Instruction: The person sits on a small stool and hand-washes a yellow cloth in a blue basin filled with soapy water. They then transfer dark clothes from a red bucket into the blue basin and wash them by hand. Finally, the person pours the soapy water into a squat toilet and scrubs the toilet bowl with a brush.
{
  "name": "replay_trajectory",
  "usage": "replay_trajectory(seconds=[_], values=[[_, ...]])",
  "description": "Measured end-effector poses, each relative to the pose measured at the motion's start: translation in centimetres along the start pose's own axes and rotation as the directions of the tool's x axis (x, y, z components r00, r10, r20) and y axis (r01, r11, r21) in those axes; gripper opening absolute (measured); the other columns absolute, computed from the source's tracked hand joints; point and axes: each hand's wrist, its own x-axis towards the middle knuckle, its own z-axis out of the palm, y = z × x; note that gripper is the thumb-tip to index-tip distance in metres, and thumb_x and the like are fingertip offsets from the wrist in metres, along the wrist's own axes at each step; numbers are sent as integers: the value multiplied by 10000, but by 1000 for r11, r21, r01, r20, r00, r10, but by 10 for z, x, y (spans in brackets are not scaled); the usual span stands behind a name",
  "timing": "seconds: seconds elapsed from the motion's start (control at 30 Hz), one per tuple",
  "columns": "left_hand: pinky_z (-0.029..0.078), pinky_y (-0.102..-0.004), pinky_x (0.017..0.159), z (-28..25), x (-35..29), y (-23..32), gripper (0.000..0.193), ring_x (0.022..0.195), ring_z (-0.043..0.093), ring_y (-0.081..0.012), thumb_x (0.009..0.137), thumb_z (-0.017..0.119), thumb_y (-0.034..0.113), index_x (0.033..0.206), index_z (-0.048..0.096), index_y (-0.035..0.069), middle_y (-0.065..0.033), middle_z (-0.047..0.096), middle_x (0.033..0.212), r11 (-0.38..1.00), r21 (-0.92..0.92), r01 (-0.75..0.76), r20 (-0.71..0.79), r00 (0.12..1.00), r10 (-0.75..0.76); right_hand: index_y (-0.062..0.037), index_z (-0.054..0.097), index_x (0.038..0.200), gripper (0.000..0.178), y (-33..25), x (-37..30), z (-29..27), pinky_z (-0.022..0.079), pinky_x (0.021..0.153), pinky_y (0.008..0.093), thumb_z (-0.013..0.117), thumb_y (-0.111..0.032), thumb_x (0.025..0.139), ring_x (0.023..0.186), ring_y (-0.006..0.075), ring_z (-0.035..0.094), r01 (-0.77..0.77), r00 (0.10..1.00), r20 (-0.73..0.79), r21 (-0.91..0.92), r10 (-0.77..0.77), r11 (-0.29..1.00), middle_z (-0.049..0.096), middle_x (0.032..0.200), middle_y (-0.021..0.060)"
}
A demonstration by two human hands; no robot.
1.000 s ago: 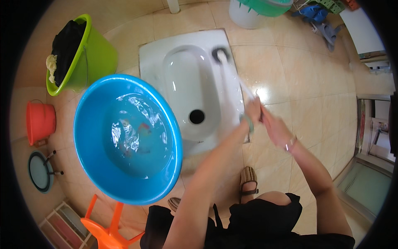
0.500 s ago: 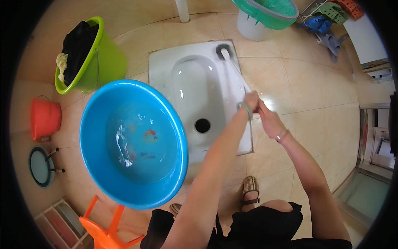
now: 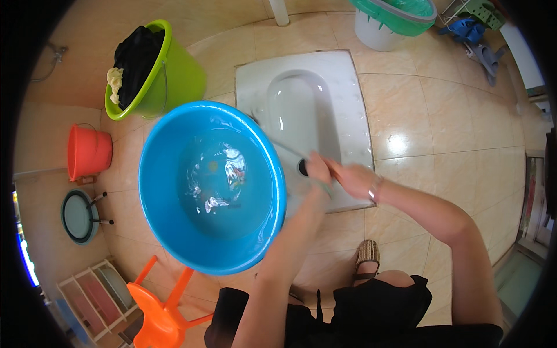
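Both my hands are closed round the handle of a long white scrub brush [image 3: 287, 149]. My left hand [image 3: 317, 169], with a pale green bangle at the wrist, grips it ahead of my right hand [image 3: 354, 178], which wears a bracelet. They are over the near part of a white squat toilet [image 3: 349, 104], by its dark drain hole [image 3: 302, 167]. The handle slants toward the far left, smeared by motion. The brush head is mostly hidden beside the rim of a large blue basin [image 3: 158, 191], which holds water and overlaps the toilet's left side.
A lime-green bucket [image 3: 184, 87] of dark cloth stands at far left, near a red bucket [image 3: 93, 153] and a round folding basin [image 3: 78, 216]. An orange chair [image 3: 155, 310] is at near left. A lined bin [image 3: 374, 35] and slippers [image 3: 464, 29] are at far right.
The brush has swung from the toilet's far right corner to its left side. My hands have come nearer and left with it. The whole view has shifted slightly.
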Motion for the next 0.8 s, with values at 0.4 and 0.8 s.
replay_trajectory(seconds=[0.4,0.8], values=[[421,-413,963,70,-25,92,492,1173,507,-301,930,481,427,1225,563,43,-194,465,1341,158,749,-644,563,744,361,-210,362,1418,464,33,84,-65,497,672,464,384,-181,955,743,374,630,-114,924,-370,-28,96,993,655,866,208],[83,-541,1153,-64,-88,155,159,1279,402,-263,760,615,158,888,705,132,-92,608,1074,-888,69,-455,749,611,-255,-340,360,1415,423,32,-106,27,429,462,397,387,-276,997,477,275,526,-103,994,-30,-39,102,994,543,589,105]])
